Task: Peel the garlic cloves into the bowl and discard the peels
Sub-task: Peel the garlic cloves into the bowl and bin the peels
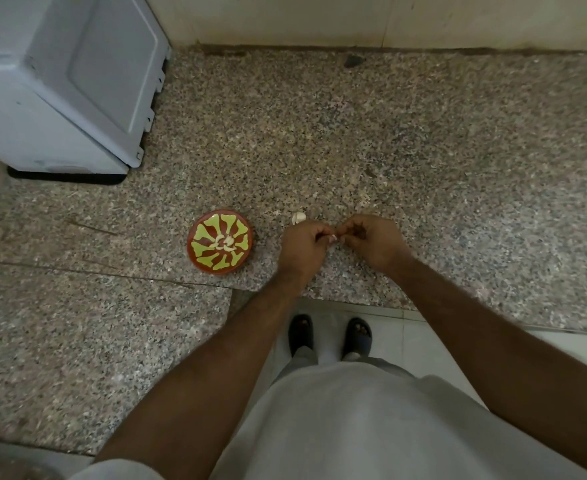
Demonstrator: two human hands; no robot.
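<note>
One white appliance (pixel 60 81) is seen far left of the bowl (pixel 220 241), at the back of the bench (pixel 354 133). One bowl, red with a yellow-green pattern, is set on the bench, and a small heap of peeled cloves (pixel 225 242) is held in its middle; their number cannot be told, perhaps four or five. Just right of the bowl, the left hand (pixel 304 245) is curled, its grip pinched on a clove (pixel 333 237) of which only a pale tip is shown. Right of that, the right hand (pixel 371 242) is closed fingertip to fingertip on the same clove, so two hands are counted on one clove. One more pale piece of garlic (pixel 299 217) is left on the bench just behind the left hand, right of the bowl.

The step in hand is judged to be the stripping of skin. It is best done with the clove held firm by the left hand while the skin is picked loose at the tip and drawn off in strips; the skin should be kept away from the bowl, and only the bare clove dropped in.
</note>
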